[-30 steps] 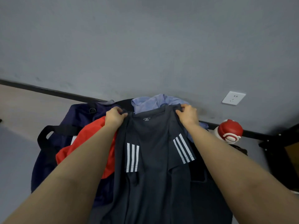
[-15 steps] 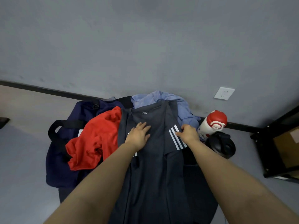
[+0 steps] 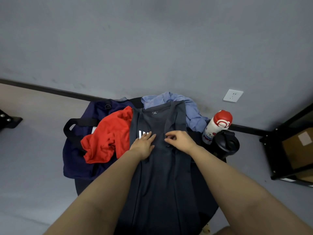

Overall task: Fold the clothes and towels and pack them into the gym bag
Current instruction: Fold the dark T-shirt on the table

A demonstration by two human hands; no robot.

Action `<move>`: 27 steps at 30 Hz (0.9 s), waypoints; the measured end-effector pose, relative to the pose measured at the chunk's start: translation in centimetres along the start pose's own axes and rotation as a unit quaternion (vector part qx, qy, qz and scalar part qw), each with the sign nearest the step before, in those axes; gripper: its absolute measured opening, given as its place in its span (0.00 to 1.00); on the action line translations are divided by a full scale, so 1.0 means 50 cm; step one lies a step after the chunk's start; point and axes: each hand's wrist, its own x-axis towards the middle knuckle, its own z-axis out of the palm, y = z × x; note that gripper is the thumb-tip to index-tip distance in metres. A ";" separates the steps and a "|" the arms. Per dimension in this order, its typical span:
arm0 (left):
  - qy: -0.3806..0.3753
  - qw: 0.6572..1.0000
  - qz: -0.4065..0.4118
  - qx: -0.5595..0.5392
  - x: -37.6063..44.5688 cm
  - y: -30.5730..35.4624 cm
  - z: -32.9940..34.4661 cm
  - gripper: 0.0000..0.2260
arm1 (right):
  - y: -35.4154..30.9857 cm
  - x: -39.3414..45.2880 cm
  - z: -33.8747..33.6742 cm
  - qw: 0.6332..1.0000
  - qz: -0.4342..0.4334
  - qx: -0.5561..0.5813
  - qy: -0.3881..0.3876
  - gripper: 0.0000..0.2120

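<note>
Left hand (image 3: 144, 144) flat on grey shirt (image 3: 157, 167) — right hand (image 3: 179, 139) pinching fold

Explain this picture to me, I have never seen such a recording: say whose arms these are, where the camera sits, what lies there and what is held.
There is no machine here. A person wears a camera on the head, looking down at their own bare arms. The left hand presses flat on a dark grey shirt spread out in front. The right hand pinches a fold of that shirt's right side. Beside it lie a red garment, a light blue shirt and a navy gym bag. Two bottles stand at the right: a white one with a red cap and a black one.
</note>
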 end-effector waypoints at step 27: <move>0.110 0.989 -0.004 0.100 -0.462 0.072 0.069 0.29 | -0.057 -0.451 0.052 0.960 -0.055 -0.275 0.009 0.34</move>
